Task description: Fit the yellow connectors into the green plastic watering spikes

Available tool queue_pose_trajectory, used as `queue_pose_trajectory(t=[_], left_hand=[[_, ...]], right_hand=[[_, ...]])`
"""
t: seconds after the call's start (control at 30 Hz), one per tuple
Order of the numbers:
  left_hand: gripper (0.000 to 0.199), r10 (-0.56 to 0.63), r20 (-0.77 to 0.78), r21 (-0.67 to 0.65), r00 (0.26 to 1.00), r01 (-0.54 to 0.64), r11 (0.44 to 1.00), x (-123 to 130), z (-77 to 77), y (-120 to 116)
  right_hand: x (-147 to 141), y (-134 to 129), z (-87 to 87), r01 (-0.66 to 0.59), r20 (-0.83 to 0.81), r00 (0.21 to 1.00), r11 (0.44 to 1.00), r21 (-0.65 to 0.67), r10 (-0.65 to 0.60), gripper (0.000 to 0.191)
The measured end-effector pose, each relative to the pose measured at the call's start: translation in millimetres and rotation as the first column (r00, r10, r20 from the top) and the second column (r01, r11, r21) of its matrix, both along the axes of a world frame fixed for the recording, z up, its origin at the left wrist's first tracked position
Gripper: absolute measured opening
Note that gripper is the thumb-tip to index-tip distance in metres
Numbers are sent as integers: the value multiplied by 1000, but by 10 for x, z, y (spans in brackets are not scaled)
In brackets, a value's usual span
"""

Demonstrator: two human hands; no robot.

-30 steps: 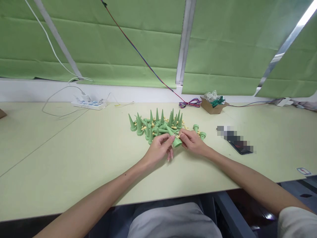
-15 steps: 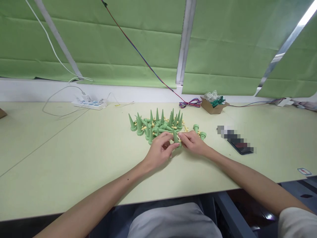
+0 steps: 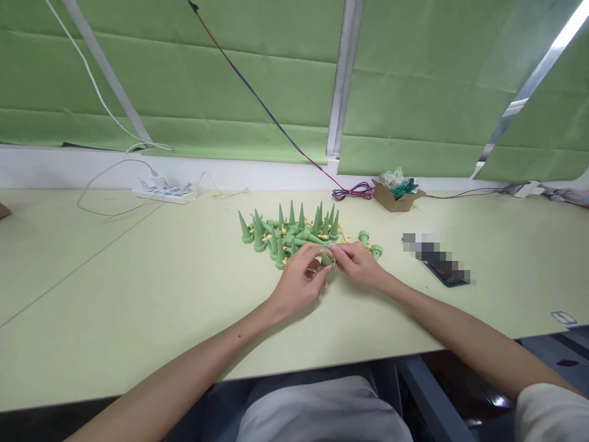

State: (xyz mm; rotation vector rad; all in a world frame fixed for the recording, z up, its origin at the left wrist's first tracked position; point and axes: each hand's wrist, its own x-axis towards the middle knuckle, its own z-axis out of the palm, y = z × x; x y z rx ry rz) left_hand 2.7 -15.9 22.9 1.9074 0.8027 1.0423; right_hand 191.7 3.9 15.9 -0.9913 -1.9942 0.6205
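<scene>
Several green plastic cones with round bases and small yellow parts form a pile point(image 3: 301, 233) on the pale table, many upright and some lying down. At the pile's near right edge, my left hand point(image 3: 301, 279) is closed on one green cone point(image 3: 326, 258), thumb and fingers around it. My right hand point(image 3: 359, 263) is pinched against the same cone from the right; its fingertips partly hide whatever they grip. Two green pieces point(image 3: 376, 252) with yellow bits lie just beyond my right hand.
A dark phone-like object point(image 3: 442, 264), partly pixelated, lies to the right. Behind stand a small cardboard box point(image 3: 398, 201) with plastic bags and a coiled red-blue cable point(image 3: 353, 192). A white power strip point(image 3: 168, 194) with cords is at the back left. The table's edge runs nearest my body.
The cone between my hands has tipped from upright, its tip now hidden by my fingers. My left fingers have shifted slightly around it; my right hand has barely moved.
</scene>
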Motion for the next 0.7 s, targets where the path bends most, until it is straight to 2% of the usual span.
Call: queue_pose_trajectory(t=[0.1, 0.2, 0.33, 0.5, 0.6, 0.7], left_hand=[[22, 73, 50, -17, 996, -73, 997, 2, 14, -10], [25, 109, 132, -127, 985, -93, 988, -4, 32, 4], [37, 49, 198, -298, 979, 12, 955, 6, 50, 51], [51, -92, 235, -449, 968, 193, 873, 32, 37, 64], [49, -103, 234, -474, 967, 206, 856, 26, 28, 56], [45, -92, 225, -465, 970, 190, 865, 12, 33, 56]], right_hand=[[2, 4, -3, 46, -92, 995, 999, -8, -47, 51], [8, 9, -7, 70, -196, 978, 997, -23, -73, 50], [11, 3, 14, 84, -224, 971, 996, -12, -84, 49], [12, -14, 29, 20, -189, 982, 1000, 12, -17, 49], [17, -15, 6, -11, -183, 983, 1000, -13, 8, 48], [21, -12, -21, -34, -183, 983, 998, -48, 25, 47]])
